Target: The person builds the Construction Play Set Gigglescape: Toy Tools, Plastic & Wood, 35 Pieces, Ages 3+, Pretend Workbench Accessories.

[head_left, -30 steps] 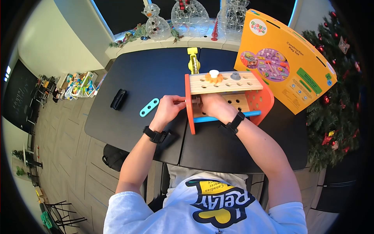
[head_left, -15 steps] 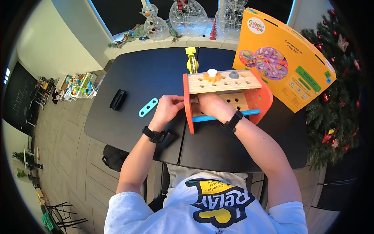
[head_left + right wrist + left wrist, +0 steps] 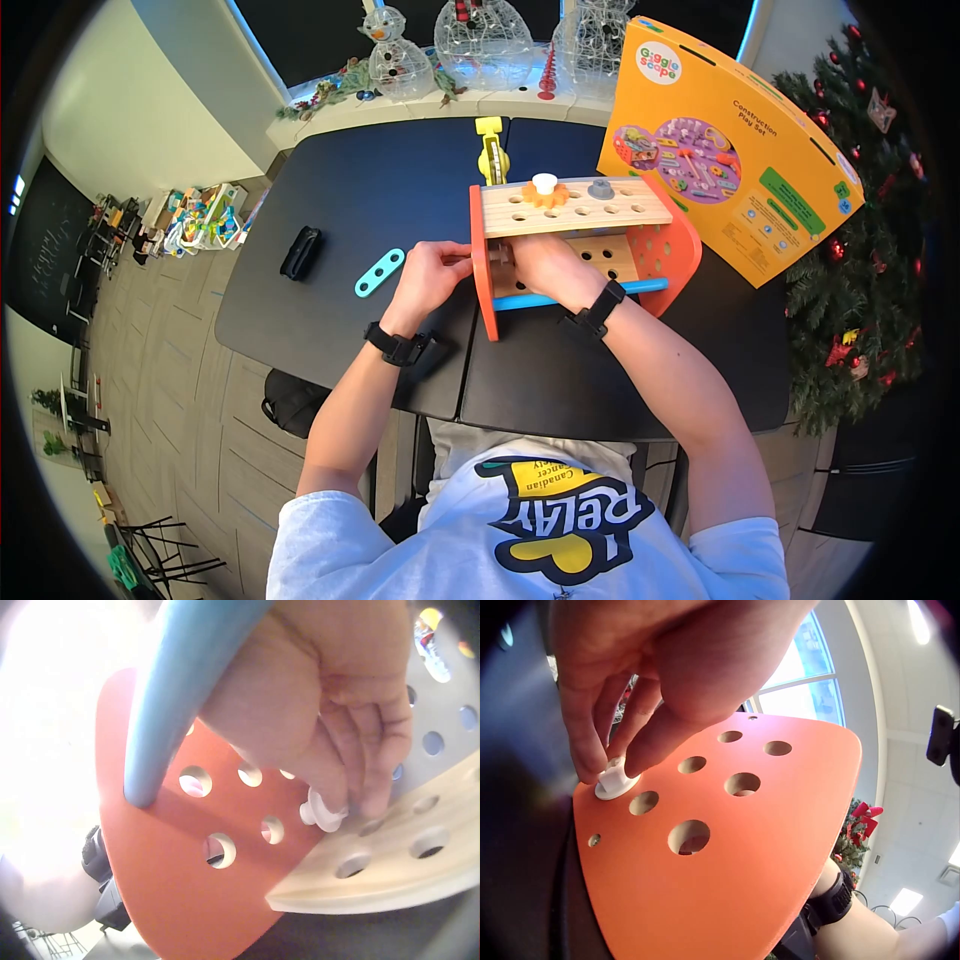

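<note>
An orange side panel (image 3: 765, 817) with round holes forms the left end of the wooden toy bench (image 3: 655, 210). On its outer face the left hand (image 3: 430, 278) pinches a white piece (image 3: 616, 780) seated at a hole, seen in the left wrist view. Inside the bench, under the top board, the right hand (image 3: 553, 270) pinches a white flanged piece (image 3: 324, 811) against the same panel, beside the lower wooden board (image 3: 390, 855). A blue rod (image 3: 187, 682) runs close to the right hand. An orange gear (image 3: 546, 196) with a white knob sits on top.
A teal strip with holes (image 3: 380, 273) and a black case (image 3: 301, 254) lie on the dark table (image 3: 290, 320) at left. A yellow tool (image 3: 492, 155) stands behind the bench. The large yellow box (image 3: 730, 150) stands behind it at right, near a decorated tree (image 3: 850, 280).
The view has shifted slightly; both hands keep their places at the side panel, with no clear movement of the pieces.
</note>
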`<state>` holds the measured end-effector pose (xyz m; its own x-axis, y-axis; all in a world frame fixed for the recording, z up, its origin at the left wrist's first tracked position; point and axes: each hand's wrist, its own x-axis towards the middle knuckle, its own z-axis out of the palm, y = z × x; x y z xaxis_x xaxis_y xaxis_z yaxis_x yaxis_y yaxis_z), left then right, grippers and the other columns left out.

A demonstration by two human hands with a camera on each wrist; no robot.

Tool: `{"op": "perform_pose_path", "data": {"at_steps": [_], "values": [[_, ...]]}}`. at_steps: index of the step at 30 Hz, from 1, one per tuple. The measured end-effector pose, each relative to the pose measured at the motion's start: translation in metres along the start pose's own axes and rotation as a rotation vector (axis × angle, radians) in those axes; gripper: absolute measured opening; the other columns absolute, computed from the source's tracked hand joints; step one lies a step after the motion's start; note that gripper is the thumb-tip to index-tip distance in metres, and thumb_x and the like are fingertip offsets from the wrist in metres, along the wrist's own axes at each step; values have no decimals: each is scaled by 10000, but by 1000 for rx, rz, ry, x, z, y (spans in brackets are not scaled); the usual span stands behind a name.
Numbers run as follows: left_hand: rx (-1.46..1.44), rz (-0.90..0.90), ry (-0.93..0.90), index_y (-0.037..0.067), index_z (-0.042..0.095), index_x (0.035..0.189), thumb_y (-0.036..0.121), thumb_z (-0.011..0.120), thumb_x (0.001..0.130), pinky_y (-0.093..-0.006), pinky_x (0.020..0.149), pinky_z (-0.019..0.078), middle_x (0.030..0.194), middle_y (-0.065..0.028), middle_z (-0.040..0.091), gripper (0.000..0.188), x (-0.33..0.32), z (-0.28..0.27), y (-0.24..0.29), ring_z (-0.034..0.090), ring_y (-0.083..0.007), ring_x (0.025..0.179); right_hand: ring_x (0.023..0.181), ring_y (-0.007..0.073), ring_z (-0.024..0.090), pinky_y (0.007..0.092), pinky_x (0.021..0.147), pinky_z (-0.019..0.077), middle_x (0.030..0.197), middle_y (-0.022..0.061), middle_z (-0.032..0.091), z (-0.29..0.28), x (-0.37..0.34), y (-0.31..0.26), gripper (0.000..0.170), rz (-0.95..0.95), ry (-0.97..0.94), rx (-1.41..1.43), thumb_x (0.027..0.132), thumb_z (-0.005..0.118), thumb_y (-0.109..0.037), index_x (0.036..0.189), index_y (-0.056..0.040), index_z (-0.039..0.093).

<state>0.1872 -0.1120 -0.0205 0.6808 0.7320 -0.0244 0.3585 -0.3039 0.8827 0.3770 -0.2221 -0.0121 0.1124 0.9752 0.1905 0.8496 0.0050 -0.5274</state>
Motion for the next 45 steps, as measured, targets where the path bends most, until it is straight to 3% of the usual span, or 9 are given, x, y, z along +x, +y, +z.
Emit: {"op": "perform_pose_path", "data": {"at_steps": [1, 4, 19, 25, 31, 37, 40, 43, 45], "values": [[3, 2, 0, -35, 771, 1172, 126, 731, 941, -337, 859, 579, 1003, -167, 802, 285, 0, 0, 0, 753, -201, 910, 1078, 461, 666, 499, 915, 544, 1111, 280, 697, 1, 0, 0, 320, 4, 4, 19, 834, 642, 68, 1154, 64, 649], [-6, -3, -6, -37, 770, 1177, 124, 728, 943, -334, 858, 580, 1004, -166, 802, 287, -2, 0, 2, 753, -196, 913, 1147, 410, 682, 473, 987, 557, 1246, 256, 699, -11, 0, -13, 348, 72, -101, -15, 919, 582, -2, 1260, 43, 639], [-23, 8, 1, -45, 766, 1180, 89, 716, 925, -331, 851, 582, 1011, -175, 801, 292, -4, 1, 4, 756, -204, 912, 1151, 408, 680, 475, 982, 555, 1231, 241, 710, -7, -1, -7, 354, 28, -12, -34, 908, 592, 17, 1258, 26, 647], [-13, -5, -9, -48, 762, 1185, 94, 719, 929, -332, 853, 582, 1012, -174, 801, 296, -3, 0, 4, 756, -203, 913, 1158, 409, 675, 475, 998, 550, 1260, 240, 699, 3, 6, -3, 349, 142, -94, -91, 937, 611, -55, 1279, 4, 646], [-17, -1, -11, -41, 763, 1185, 96, 718, 932, -338, 853, 582, 1011, -173, 801, 291, -5, 0, 7, 757, -207, 907, 1161, 394, 676, 473, 991, 555, 1248, 232, 706, -22, -1, -27, 381, 148, -78, -35, 898, 699, -98, 1265, -8, 647], [21, 11, -15, -37, 764, 1179, 81, 710, 933, -347, 866, 578, 1017, -175, 800, 278, -3, 0, 5, 756, -218, 920, 1133, 383, 690, 471, 973, 564, 1227, 206, 719, -13, 0, -10, 374, 80, -90, 28, 893, 712, -104, 1250, -11, 653], [8, -8, -13, -39, 766, 1174, 86, 714, 934, -346, 869, 577, 1021, -177, 799, 276, -4, 0, 7, 755, -216, 929, 1076, 434, 680, 485, 910, 562, 1128, 256, 712, -5, 1, -8, 336, 60, -27, -57, 838, 679, -26, 1170, 23, 676], [0, -2, -12, -38, 766, 1174, 93, 719, 934, -346, 866, 578, 1022, -177, 799, 277, -3, 1, 4, 754, -214, 925, 1140, 371, 691, 462, 981, 563, 1223, 188, 726, -14, -1, -18, 381, 100, -76, -99, 907, 718, -154, 1257, -19, 650], [0, -8, -9, -39, 766, 1174, 96, 722, 935, -345, 866, 577, 1022, -177, 799, 278, -3, 1, 6, 754, -213, 923, 1135, 365, 694, 457, 981, 564, 1218, 182, 730, -17, 0, -23, 382, 105, -65, -104, 899, 727, -150, 1250, -20, 651]]}}
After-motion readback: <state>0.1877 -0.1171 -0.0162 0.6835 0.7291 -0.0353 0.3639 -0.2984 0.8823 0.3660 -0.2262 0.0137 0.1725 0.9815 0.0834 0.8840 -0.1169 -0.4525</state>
